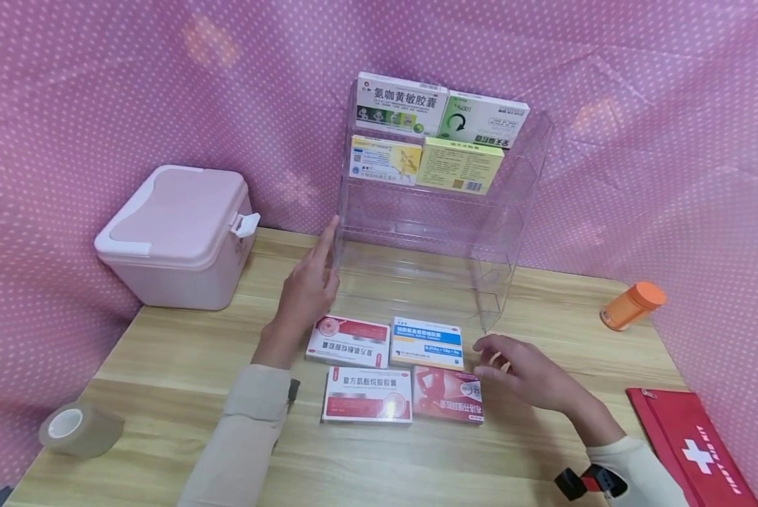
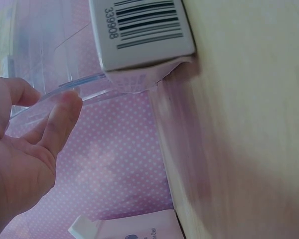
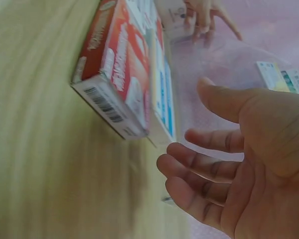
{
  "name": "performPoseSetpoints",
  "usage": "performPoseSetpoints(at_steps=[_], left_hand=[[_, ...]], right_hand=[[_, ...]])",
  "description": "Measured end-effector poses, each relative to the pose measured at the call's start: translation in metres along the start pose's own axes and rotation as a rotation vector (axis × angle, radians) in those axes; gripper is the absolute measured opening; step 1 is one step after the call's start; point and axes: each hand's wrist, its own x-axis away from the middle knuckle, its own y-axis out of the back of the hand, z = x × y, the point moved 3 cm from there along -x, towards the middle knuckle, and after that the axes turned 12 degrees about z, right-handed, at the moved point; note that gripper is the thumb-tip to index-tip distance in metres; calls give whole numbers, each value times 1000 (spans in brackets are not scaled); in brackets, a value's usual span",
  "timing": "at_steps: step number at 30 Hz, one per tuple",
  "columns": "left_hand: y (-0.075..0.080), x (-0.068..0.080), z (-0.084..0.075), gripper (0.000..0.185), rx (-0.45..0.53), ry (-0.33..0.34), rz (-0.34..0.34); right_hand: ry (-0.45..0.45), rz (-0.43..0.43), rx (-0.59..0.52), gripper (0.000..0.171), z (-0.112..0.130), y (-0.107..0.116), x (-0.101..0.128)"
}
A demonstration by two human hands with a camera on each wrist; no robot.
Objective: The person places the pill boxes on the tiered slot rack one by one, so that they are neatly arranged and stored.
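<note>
A clear tiered rack [image 1: 417, 243] stands on the table, with its upper two tiers holding medicine boxes. My left hand [image 1: 307, 287] rests against the rack's left side, fingers extended; in the left wrist view its fingertips [image 2: 72, 99] touch the clear edge. Four boxes lie in two rows before the rack: a red-and-white box [image 1: 349, 343], a blue-and-white box [image 1: 427, 343], a second red-and-white box [image 1: 368, 396] and a red box [image 1: 449, 396]. Right of these, my right hand [image 1: 525, 370] hovers with loosely bent fingers and holds nothing, as the right wrist view shows.
A pink lidded case [image 1: 176, 232] sits at the back left, a roll of tape [image 1: 82, 431] at the front left. On the right are an orange bottle [image 1: 632, 306] and a red first-aid pouch [image 1: 690, 443]. A dotted pink cloth [image 1: 277, 105] hangs behind.
</note>
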Motion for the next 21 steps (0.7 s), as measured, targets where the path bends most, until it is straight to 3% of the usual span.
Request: performPoseSetpoints(at_steps=[13,21], left_hand=[[0,1,0,98,3,9,5],[-1,0,0,98,0,10,1]], right_hand=[[51,41,-103,51,-4,-33,4],[54,40,-27,63,-3,-39,8]])
